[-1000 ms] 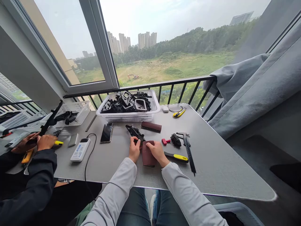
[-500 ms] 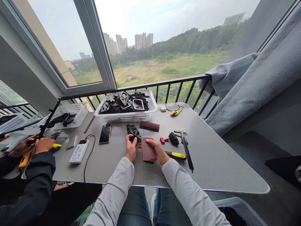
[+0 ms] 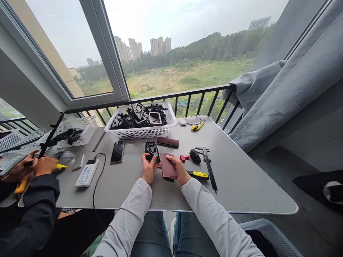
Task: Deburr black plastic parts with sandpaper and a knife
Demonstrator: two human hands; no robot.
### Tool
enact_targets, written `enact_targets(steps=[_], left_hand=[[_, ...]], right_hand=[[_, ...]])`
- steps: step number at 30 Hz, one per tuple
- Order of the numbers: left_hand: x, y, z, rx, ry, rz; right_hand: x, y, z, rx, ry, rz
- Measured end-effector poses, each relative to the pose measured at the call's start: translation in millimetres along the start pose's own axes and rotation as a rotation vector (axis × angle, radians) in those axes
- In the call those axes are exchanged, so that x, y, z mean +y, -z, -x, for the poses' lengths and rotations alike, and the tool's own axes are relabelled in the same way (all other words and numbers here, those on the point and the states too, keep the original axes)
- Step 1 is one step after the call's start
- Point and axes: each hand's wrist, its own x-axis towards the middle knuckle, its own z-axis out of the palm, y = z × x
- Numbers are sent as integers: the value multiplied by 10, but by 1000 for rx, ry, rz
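Observation:
My left hand (image 3: 147,169) grips a black plastic part (image 3: 151,149) and holds it just above the grey table (image 3: 241,185). My right hand (image 3: 179,169) is closed on a dark red sheet of sandpaper (image 3: 168,166) right beside the part. Both hands sit near the middle of the table, in front of a white basket (image 3: 142,132) full of black plastic parts.
Another strip of sandpaper (image 3: 168,142), a red piece (image 3: 183,157), a small black part (image 3: 194,155), a caliper (image 3: 207,162) and a yellow-handled knife (image 3: 199,175) lie to the right. A phone (image 3: 117,151), a white device (image 3: 86,173) with a cable and a co-worker's hands (image 3: 40,165) are to the left.
My left hand has turned the black part from lying slantwise to more upright and brought it closer to the sandpaper. The view has shifted slightly to the right.

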Motion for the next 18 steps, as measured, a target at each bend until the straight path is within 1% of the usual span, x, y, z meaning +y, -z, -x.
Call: enact_targets(steps=[3, 11, 18], left_hand=[[-1, 7, 10, -6, -18, -7], [34, 23, -29, 66, 35, 33], [44, 35, -22, -17, 41, 66]], right_hand=[[2, 8, 1, 10, 1, -2], [-13, -35, 31, 15, -7, -20], [-24, -46, 47, 9, 7, -5]])
